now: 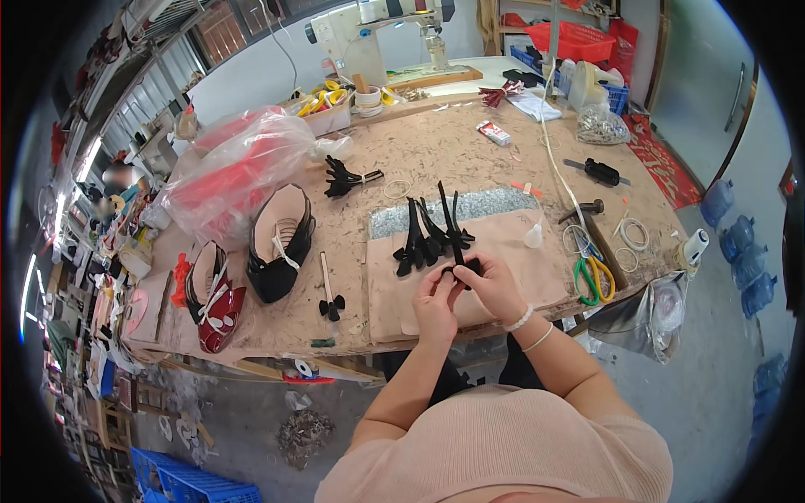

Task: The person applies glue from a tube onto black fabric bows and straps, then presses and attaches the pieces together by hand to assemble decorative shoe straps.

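While the L hand (pixel 438 293) and R hand (pixel 493 289) are both pinched, fingertips nearly meeting, on a black strap (pixel 458 255) (partly hidden by the fingers), the step looks like shaping or fixing its near end. Next move prob. calls for a firm L pinch w/ the R fingers adjusting. Strap sits btwn the hands; its long axis seems to run fwd from the fingertips, far end pointing away, tipped slightly L. Other black bow straps (pixel 411 251) lie just beyond the L hand.

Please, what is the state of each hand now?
Left hand: closed, pinching a small black fabric piece.
Right hand: closed, holding the same piece.
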Demonstrator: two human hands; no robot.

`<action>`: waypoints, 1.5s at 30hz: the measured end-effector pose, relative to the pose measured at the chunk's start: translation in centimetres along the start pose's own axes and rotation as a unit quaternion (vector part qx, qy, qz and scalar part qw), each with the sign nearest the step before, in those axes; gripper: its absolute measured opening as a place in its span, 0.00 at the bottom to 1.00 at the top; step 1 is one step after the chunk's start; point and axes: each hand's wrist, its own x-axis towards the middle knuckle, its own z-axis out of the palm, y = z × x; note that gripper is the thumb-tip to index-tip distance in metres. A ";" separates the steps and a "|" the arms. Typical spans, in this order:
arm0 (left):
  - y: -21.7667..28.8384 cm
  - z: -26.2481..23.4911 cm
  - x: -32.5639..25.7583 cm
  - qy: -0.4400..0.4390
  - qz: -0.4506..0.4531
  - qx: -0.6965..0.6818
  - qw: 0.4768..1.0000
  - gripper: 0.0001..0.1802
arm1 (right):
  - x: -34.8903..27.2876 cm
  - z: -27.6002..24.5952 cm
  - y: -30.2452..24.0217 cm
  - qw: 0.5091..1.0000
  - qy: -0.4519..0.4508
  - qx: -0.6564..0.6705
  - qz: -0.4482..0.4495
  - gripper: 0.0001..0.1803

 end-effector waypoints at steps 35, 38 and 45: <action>4.9 0.6 2.0 -0.081 -0.096 0.027 0.992 0.04 | 1.4 -12.3 1.3 0.933 0.207 -0.292 0.037 0.13; 4.9 -0.2 1.5 -0.086 -0.107 0.015 0.990 0.04 | 1.2 -11.1 1.5 0.948 0.161 -0.260 -0.088 0.11; 4.2 -0.3 1.3 -0.083 -0.049 0.080 0.992 0.06 | -2.2 -4.8 -3.0 0.955 0.108 -0.235 -0.145 0.12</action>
